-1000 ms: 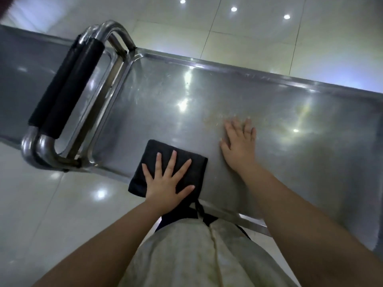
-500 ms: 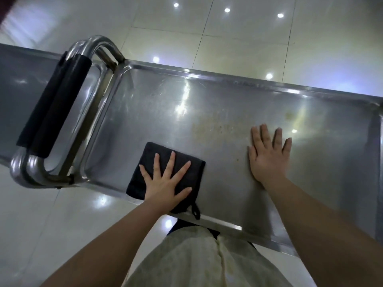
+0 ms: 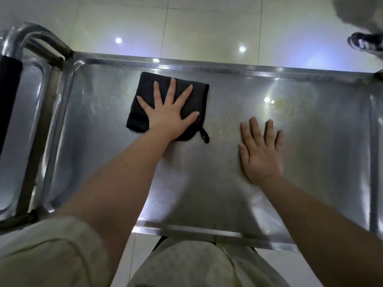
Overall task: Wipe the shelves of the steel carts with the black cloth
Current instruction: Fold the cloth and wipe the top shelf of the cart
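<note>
Your 1 black cloth (image 3: 187,96) – a soft, napped square with a small hanging loop at its near right corner – lies flat on the steel cart's top shelf (image 3: 310,162), toward the far left part. Your left hand (image 3: 169,116) presses on it, palm down, 5 fingers spread, gripping nothing. Your right hand (image 3: 262,154) lies flat and unclenched on bare brushed metal, well apart from the cloth. A yellowish stain (image 3: 284,104) marks the shelf beyond it. 2 tubular handles (image 3: 35,41) curve at left – 1 black foam grip (image 3: 8,79) shows.
</note>
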Demonstrator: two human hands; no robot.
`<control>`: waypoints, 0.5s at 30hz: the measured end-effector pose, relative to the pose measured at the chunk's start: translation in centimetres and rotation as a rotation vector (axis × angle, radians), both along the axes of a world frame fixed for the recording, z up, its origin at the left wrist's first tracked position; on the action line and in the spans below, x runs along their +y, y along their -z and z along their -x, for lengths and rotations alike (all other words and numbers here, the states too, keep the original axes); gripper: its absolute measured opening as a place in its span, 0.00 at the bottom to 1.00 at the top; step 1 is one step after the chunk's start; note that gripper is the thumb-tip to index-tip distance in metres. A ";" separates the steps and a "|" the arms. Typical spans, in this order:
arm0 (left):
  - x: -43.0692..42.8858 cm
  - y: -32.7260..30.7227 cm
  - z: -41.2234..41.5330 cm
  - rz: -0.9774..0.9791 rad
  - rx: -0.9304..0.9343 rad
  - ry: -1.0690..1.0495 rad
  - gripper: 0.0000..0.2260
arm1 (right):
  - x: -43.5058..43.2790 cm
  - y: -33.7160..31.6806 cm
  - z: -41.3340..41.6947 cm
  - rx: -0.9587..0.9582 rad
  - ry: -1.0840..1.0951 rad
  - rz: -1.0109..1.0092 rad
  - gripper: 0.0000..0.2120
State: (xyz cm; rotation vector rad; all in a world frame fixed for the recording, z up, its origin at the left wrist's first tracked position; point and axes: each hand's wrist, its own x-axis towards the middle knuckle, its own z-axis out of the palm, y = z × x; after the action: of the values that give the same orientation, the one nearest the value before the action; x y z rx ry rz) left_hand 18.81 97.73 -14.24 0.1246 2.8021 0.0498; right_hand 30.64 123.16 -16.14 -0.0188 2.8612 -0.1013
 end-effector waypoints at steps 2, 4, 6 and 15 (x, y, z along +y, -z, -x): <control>0.3 -0.1 2.4 -0.001 -0.013 0.004 0.33 | 0.0 0.0 0.1 0.000 -0.006 -0.012 0.28; 0.6 -0.1 3.5 -0.003 -0.020 -0.001 0.33 | 0.0 -0.1 0.2 0.001 -0.007 -0.015 0.28; 0.7 0.0 3.3 -0.002 -0.009 -0.005 0.33 | 0.0 0.0 0.3 0.002 -0.005 -0.013 0.28; 2.3 0.0 -9.2 -0.080 0.028 0.125 0.34 | 0.1 -0.7 0.6 -0.034 0.019 -0.024 0.29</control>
State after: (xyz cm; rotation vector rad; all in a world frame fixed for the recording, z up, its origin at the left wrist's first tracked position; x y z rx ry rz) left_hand 28.04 99.98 -14.24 0.3218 2.8144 0.1308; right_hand 30.04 123.22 -15.45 0.0142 2.8289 -0.0705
